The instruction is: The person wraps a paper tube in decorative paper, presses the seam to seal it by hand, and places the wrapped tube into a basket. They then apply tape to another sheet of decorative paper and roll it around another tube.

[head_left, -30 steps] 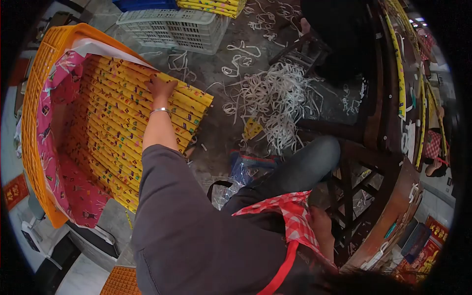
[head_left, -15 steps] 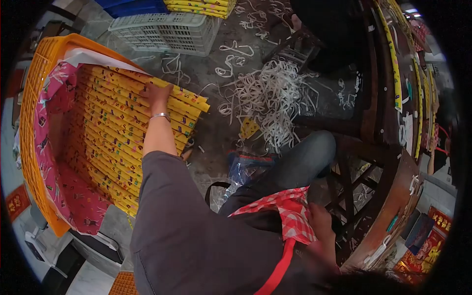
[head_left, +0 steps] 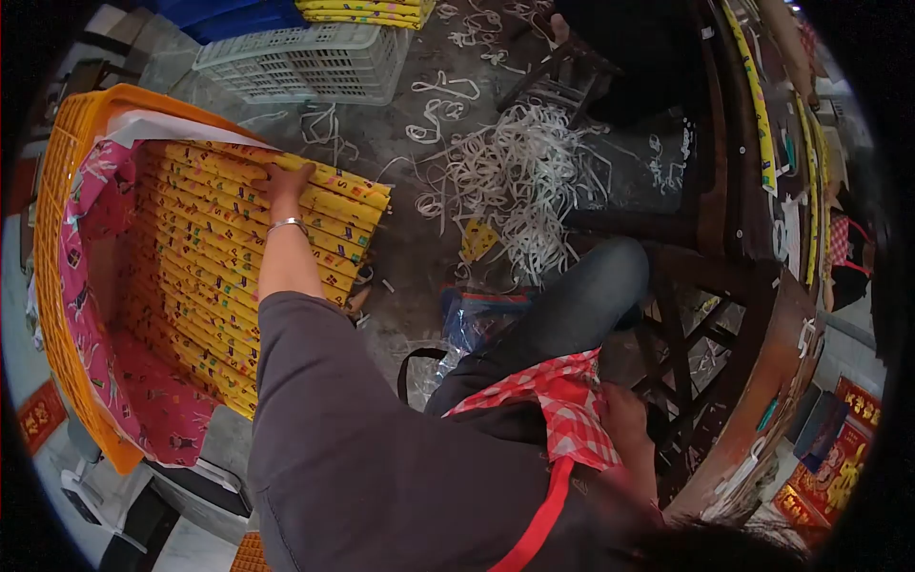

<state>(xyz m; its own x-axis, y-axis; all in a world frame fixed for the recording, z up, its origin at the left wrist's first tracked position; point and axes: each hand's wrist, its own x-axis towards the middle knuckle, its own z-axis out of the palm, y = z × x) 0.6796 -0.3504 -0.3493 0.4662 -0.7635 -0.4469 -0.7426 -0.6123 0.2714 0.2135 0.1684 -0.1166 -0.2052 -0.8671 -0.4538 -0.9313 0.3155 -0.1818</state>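
A row of long yellow printed rolls (head_left: 205,253) lies packed side by side in an orange crate (head_left: 114,100). Pink printed sheeting (head_left: 86,229) lines the crate's near and left sides. My left hand (head_left: 286,186), with a bracelet at the wrist, reaches over the upper rolls and touches them. Its thumb and fingers are spread across their tops, though the fingertips are partly hidden. Down at my lap, my right hand (head_left: 624,417) rests beside the red checked apron (head_left: 572,400). I cannot make out its fingers.
Tangled white strips (head_left: 529,176) are heaped on the floor ahead. A pale plastic crate (head_left: 305,71) stands beyond, under a blue crate and more yellow rolls. On the right is a wooden table edge (head_left: 739,410), and a person in dark clothes (head_left: 634,57) sits past the heap.
The view has shifted slightly, so the crate and floor appear a little further left. My left hand stays on the upper rolls, and my right hand remains at my lap.
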